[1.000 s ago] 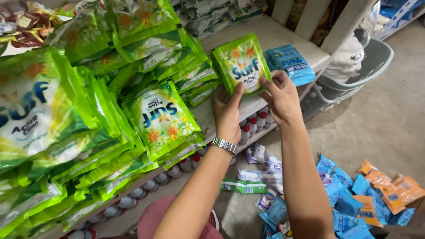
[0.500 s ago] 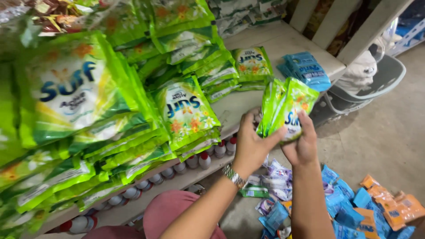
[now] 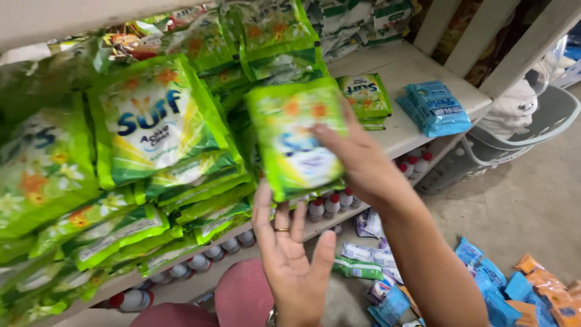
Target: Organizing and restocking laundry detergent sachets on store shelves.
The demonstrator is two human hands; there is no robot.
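One green detergent sachet (image 3: 295, 136) now up against the shelf stack (image 3: 151, 127), moved from mid-air; right hand (image 3: 357, 160) grasps it, left hand (image 3: 290, 254) released, palm open beneath.

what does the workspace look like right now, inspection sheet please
surface: pale wooden shelf, part bare at its right end
job's things: green plastic detergent sachet held upright before the shelf
clutter: stacked green detergent packs; blue packets; red-capped bottles on the lower shelf; mixed packets on the floor
grips: right hand grips the sachet; left hand open below it
cables: nothing seen
surroundings: grey plastic basket, concrete floor
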